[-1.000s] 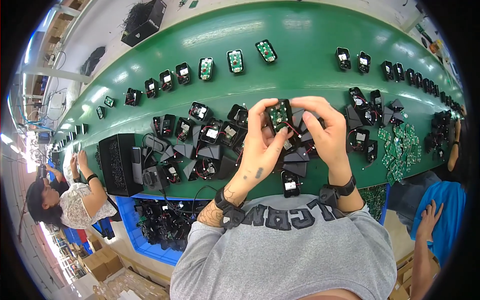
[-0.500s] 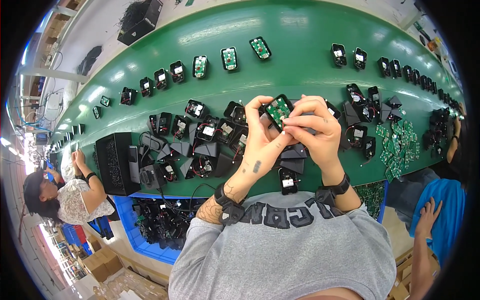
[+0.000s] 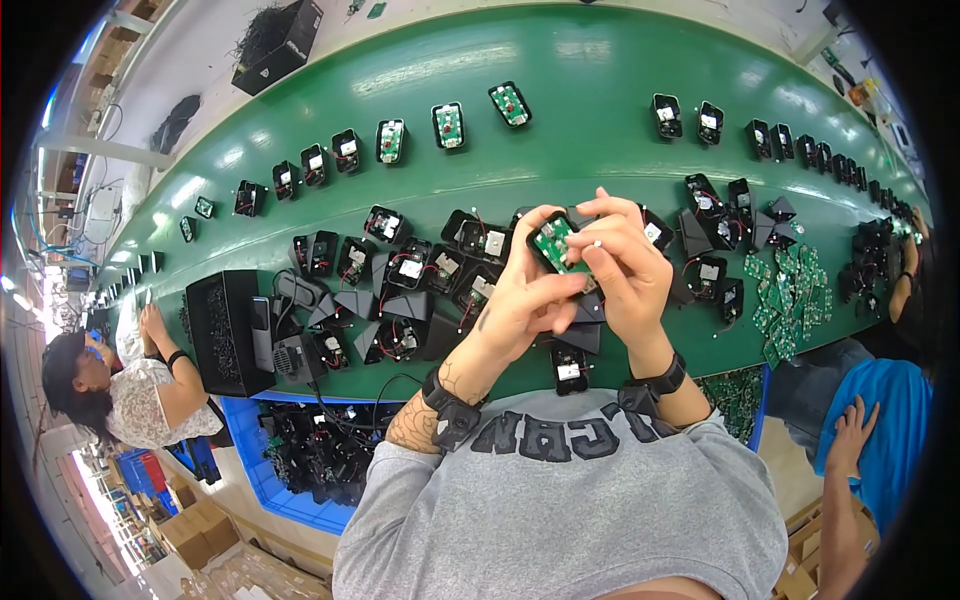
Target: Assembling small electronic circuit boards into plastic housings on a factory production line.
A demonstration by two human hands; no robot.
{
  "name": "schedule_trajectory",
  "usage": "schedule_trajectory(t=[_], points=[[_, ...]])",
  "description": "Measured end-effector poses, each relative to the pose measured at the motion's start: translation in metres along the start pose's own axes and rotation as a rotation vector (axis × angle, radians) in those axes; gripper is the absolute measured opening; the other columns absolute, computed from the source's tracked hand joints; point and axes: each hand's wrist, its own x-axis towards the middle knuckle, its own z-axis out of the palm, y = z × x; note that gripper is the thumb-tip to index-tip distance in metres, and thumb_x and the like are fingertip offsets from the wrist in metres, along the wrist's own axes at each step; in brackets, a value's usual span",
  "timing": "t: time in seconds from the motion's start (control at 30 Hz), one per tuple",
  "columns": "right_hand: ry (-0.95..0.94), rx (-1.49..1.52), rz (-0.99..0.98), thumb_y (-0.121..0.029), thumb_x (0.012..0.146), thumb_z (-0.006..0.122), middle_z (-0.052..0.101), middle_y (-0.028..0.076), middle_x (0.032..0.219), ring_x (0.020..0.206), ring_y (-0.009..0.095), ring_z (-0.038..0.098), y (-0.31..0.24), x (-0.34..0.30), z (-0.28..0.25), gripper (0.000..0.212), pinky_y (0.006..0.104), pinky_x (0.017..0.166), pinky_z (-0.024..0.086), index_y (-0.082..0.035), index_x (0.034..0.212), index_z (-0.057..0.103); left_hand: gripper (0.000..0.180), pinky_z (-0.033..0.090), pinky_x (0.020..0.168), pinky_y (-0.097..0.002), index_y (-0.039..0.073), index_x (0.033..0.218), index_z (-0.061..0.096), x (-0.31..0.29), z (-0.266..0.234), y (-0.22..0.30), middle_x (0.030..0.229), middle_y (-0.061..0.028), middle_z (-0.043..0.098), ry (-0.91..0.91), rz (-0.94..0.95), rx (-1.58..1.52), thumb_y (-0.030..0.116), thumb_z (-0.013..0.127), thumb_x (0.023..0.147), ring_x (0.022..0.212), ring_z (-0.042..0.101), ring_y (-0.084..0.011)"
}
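Lowered black housing [image 3: 535,250], green board [image 3: 556,242] inside, left fingers [image 3: 553,289] gripping it, hold of right fingers [image 3: 608,268] unclear

Left fingers [image 3: 526,236] curl in a grip, right fingers [image 3: 618,242] bent alongside.

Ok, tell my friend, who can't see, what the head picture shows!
A person's left hand holds a black case with a green circuit board, right hand partly over it, above a green table. More black cases and a pile of green boards lie around.
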Motion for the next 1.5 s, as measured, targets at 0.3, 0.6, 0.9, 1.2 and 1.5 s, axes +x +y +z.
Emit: schedule_trajectory(t=[0.3,0.6,0.9,1.2,1.5], points=[[-0.176,-0.092,-0.024,-0.009,0.083,0.053,0.062,0.003,0.084,0.108,0.029,0.053,-0.003,0.001,-0.012,0.013,0.0521,0.106,0.029,-0.006,0.074,0.062,0.043,0.042,0.038,-0.0199,0.005,0.124,0.034,0.001,-0.003,0.009,0.103,-0.0136,0.06,0.023,0.143,0.26,-0.001,0.051,0.086,0.063,0.067,-0.02],[-0.251,-0.389,-0.068,-0.012,0.067,0.057,0.05,0.013,0.135,0.136,0.039,0.029,-0.016,0.011,-0.01,0.011,0.0497,0.108,0.024,-0.005,0.059,0.057,0.038,0.058,0.074,-0.0263,0.001,0.117,0.054,0.002,0.0,0.003,0.119,-0.0116,0.061,0.107,0.606,0.766,-0.003,0.06,0.08,0.096,0.065,-0.0148],[-0.263,-0.367,-0.083,-0.007,0.066,0.059,0.054,0.008,0.128,0.133,0.038,0.03,-0.015,0.011,-0.017,0.007,0.0506,0.106,0.03,-0.004,0.061,0.056,0.04,0.058,0.073,-0.0263,0.002,0.115,0.054,0.002,0.003,0.003,0.117,-0.0119,0.063,0.093,0.635,0.871,-0.003,0.062,0.076,0.093,0.067,-0.0154],[-0.315,-0.404,-0.029,-0.004,0.07,0.058,0.054,0.01,0.126,0.135,0.038,0.03,-0.018,0.009,-0.016,0.005,0.0487,0.106,0.028,-0.001,0.067,0.056,0.04,0.057,0.067,-0.0254,0.003,0.114,0.055,0.001,0.004,0.0,0.109,-0.0109,0.065,0.132,0.644,0.973,0.0,0.065,0.075,0.085,0.068,-0.0147],[-0.318,-0.485,0.043,0.005,0.072,0.055,0.056,0.009,0.125,0.131,0.036,0.036,-0.02,0.005,-0.019,0.012,0.0457,0.105,0.033,0.003,0.08,0.063,0.051,0.055,0.06,-0.0304,0.002,0.115,0.054,0.004,0.002,-0.01,0.116,-0.0182,0.062,0.167,0.913,1.477,0.004,0.071,0.067,0.071,0.068,-0.0256]])
